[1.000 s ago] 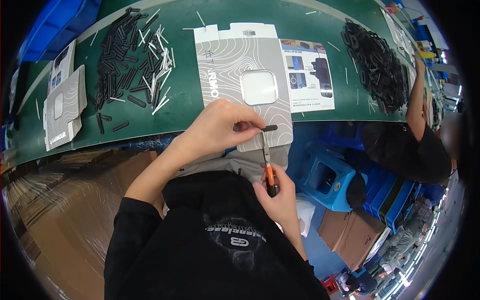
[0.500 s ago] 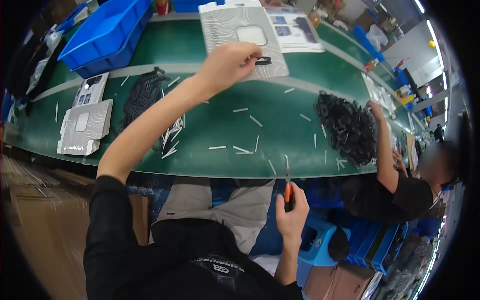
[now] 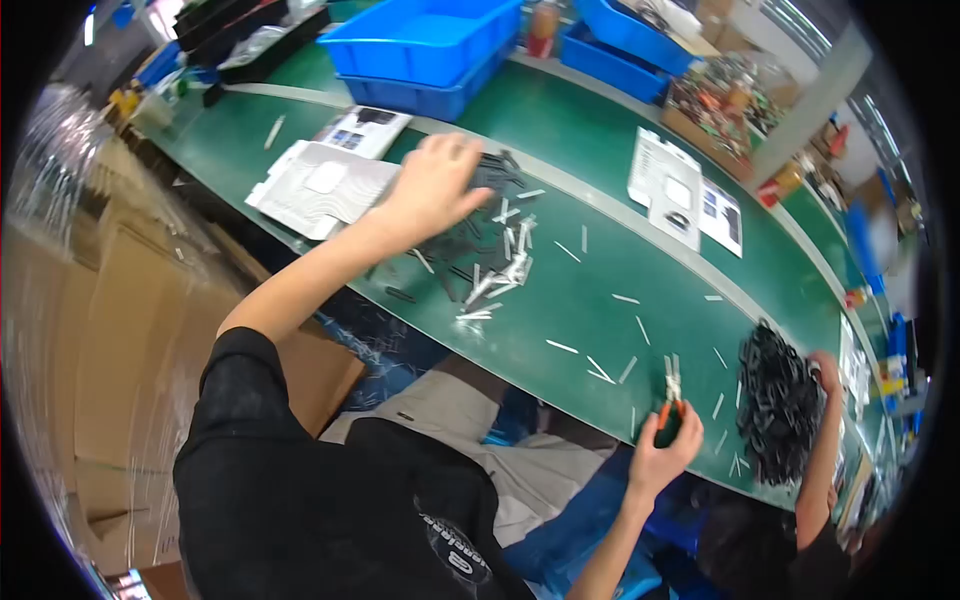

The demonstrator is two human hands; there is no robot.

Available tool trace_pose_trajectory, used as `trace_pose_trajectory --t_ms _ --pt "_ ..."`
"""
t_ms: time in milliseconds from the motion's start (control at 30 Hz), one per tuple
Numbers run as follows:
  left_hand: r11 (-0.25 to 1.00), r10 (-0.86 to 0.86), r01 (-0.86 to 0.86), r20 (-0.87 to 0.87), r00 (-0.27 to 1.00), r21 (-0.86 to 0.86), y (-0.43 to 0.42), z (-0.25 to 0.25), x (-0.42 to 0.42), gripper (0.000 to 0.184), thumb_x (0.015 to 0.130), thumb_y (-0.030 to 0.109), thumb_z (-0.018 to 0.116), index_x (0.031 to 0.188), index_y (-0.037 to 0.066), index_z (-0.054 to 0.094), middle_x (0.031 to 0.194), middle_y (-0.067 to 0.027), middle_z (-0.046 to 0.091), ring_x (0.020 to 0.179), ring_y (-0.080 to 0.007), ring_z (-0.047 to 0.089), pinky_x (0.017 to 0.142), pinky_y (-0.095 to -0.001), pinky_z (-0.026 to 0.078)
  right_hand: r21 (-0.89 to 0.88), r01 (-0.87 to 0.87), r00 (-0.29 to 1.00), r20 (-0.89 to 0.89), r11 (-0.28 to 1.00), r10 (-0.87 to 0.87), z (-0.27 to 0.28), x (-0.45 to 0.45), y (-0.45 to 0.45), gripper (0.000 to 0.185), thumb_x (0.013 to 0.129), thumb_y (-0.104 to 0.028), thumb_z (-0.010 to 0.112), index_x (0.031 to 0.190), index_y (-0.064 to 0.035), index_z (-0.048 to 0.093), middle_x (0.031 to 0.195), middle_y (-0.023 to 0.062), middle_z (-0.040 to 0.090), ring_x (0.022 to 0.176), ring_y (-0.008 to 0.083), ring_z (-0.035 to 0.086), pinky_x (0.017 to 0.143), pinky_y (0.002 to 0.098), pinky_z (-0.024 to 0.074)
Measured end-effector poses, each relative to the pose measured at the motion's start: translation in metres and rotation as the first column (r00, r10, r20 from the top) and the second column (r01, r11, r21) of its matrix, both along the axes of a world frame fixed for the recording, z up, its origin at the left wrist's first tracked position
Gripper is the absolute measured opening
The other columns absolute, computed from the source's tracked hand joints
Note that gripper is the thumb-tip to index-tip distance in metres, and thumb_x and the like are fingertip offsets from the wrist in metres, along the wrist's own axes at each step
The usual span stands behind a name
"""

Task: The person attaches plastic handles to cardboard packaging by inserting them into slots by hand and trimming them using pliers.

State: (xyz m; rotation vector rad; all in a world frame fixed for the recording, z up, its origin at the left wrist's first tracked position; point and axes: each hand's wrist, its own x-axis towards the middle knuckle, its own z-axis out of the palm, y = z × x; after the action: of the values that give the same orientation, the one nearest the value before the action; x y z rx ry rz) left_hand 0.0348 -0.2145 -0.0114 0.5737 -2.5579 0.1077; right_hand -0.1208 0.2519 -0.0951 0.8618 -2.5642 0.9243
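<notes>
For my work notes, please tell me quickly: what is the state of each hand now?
Left hand: open, beside the black pieces, nothing visibly held.
Right hand: closed, holding pliers.

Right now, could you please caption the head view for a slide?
Left hand at the black parts on the green table, right hand holding pliers.

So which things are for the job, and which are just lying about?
Probably for the job:
- pliers in the right hand
- black pieces beside the left hand

Probably just lying about:
- scattered white strips
- stacked blue bins
</notes>
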Motion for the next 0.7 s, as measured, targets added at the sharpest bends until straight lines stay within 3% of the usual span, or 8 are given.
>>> trace_pose_trajectory --t_ms 67,233,467,500,533,600,633,700 --pt "0.930 0.341 -0.364 0.255 0.905 0.049 -0.035 0.006 0.053 0.063 0.093 0.042 0.076 0.135 -0.003 0.059 0.127 -0.0294 0.064 0.112 -0.0483 0.066 0.095 -0.0544 0.056 0.023 0.039 0.998 -0.048 0.999 -0.038 -0.003 -0.010 -0.004 0.053 0.085 -0.016 0.077 0.136 -0.0041 0.065 0.128 0.0148 0.068 0.115 0.0343 0.063 0.104 0.0438 0.0478" --pt "0.837 0.334 -0.502 0.522 0.785 0.218 -0.077 -0.012 0.115 0.070 0.091 0.049 0.078 0.135 -0.002 0.061 0.115 -0.0314 0.070 0.093 -0.0498 0.071 0.091 -0.0531 0.058 0.080 0.111 0.989 -0.105 0.991 -0.102 0.005 -0.027 -0.013 0.051 0.088 -0.018 0.076 0.136 -0.0044 0.065 0.129 0.0132 0.069 0.115 0.0330 0.064 0.104 0.0437 0.0478" --pt "0.913 0.130 -0.184 0.169 0.977 0.363 -0.101 -0.013 0.141 0.052 0.095 0.047 0.071 0.111 -0.003 0.073 0.098 -0.0189 0.077 0.086 -0.0364 0.073 0.080 -0.0457 0.059 0.036 0.119 0.991 -0.066 0.992 -0.117 0.004 -0.032 -0.011 0.051 0.087 -0.019 0.077 0.134 -0.0053 0.067 0.129 0.0112 0.069 0.116 0.0325 0.064 0.104 0.0423 0.0475" --pt "0.757 0.147 -0.318 0.325 0.934 0.571 -0.100 0.009 0.139 0.035 0.098 0.031 0.065 0.102 -0.004 0.071 0.084 -0.0133 0.072 0.077 -0.0276 0.067 0.074 -0.0413 0.055 0.037 0.112 0.993 -0.042 0.993 -0.110 0.008 -0.029 -0.013 0.051 0.086 -0.019 0.078 0.133 -0.0050 0.067 0.129 0.0113 0.069 0.116 0.0325 0.064 0.103 0.0421 0.0478" --pt "0.772 0.086 -0.270 0.325 0.942 0.575 -0.092 0.019 0.144 0.035 0.098 0.031 0.065 0.102 -0.004 0.071 0.084 -0.0133 0.072 0.077 -0.0276 0.067 0.074 -0.0413 0.055 0.037 0.107 0.994 -0.029 0.994 -0.106 0.012 -0.028 -0.013 0.050 0.085 -0.018 0.079 0.132 -0.0047 0.068 0.129 0.0114 0.069 0.116 0.0324 0.064 0.103 0.0419 0.0481" --pt "0.911 0.265 -0.298 0.148 0.953 0.285 -0.072 0.028 0.159 0.026 0.101 0.017 0.058 0.105 -0.006 0.071 0.087 -0.0138 0.072 0.072 -0.0267 0.058 0.073 -0.0394 0.051 0.028 0.102 0.993 -0.064 0.994 -0.100 0.008 -0.034 -0.005 0.051 0.083 -0.021 0.080 0.131 -0.0045 0.069 0.130 0.0122 0.068 0.116 0.0325 0.064 0.104 0.0428 0.0479" --pt "0.872 0.403 -0.411 0.088 0.911 0.267 -0.035 0.056 0.155 0.026 0.101 0.011 0.061 0.119 -0.004 0.072 0.096 -0.0138 0.077 0.078 -0.0265 0.063 0.077 -0.0388 0.053 0.012 0.107 0.992 -0.063 0.994 -0.106 0.005 -0.037 -0.002 0.052 0.083 -0.021 0.081 0.131 -0.0047 0.069 0.131 0.0126 0.067 0.117 0.0328 0.063 0.105 0.0430 0.0474" --pt "0.933 0.306 -0.244 -0.228 0.924 0.264 0.008 0.083 0.168 0.027 0.107 0.005 0.058 0.130 -0.003 0.071 0.114 -0.0102 0.079 0.088 -0.0219 0.069 0.083 -0.0331 0.056 0.009 0.137 0.984 -0.116 0.991 -0.135 0.005 -0.042 0.002 0.049 0.084 -0.019 0.081 0.129 -0.0031 0.070 0.133 0.0143 0.067 0.117 0.0344 0.063 0.104 0.0435 0.0482"
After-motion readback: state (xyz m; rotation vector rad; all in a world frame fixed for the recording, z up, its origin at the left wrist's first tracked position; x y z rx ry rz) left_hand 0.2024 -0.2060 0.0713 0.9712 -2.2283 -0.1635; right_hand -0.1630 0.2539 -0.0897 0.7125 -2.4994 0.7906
